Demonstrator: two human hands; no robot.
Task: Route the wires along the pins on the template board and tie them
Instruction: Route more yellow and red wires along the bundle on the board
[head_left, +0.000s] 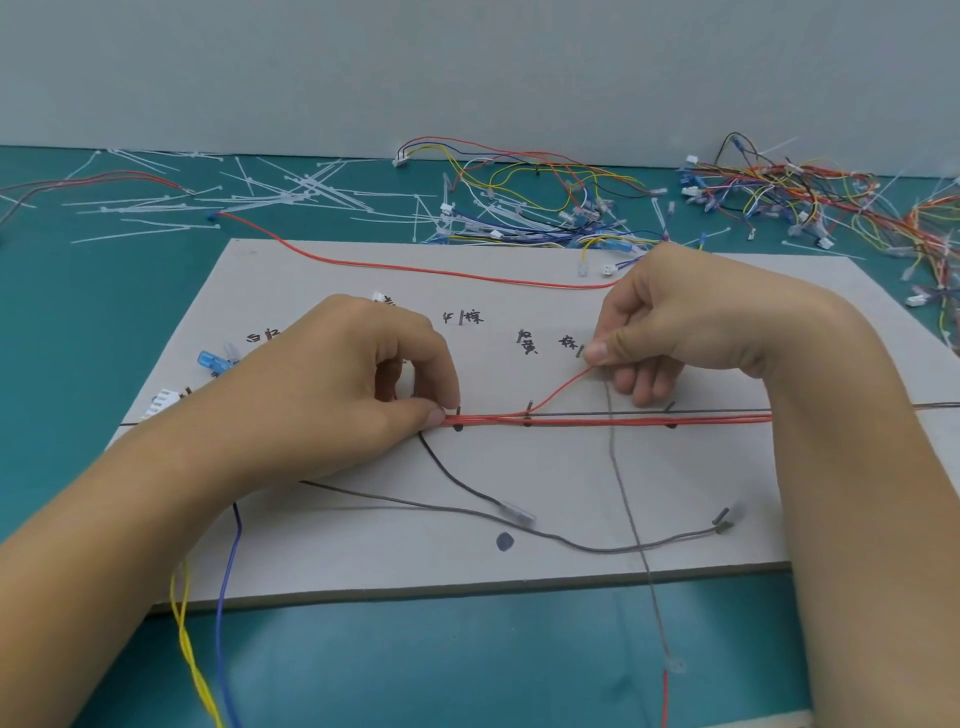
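Gently now: seat the red strand at the pin

Your left hand (332, 395) pinches the red bundle (597, 420) between thumb and forefinger, left of the middle pin (529, 407), holding it low on the board (519, 467). Your right hand (691, 322), up and right of that pin, pinches the end of one red strand (558, 389). The strand leaves the bundle right at the pin and slants upward. The bundle runs straight on past the pin and under your right wrist.

Judging from this, the step is branching the strand off at the pin. Pull only enough to take out the slack, since more could lift the bundle off its line or lean the pin. Use the left pinch as an anchor so the other reds do not slide. Bring the strand snug against the pin before steering it to the small pin (579, 352) up and right, just beside your thumb. Mind the grey wire (623, 483) crossing right of the pin. No tie shows on the bundle, and the ties (311, 187) lie far beyond the pin, off the board.
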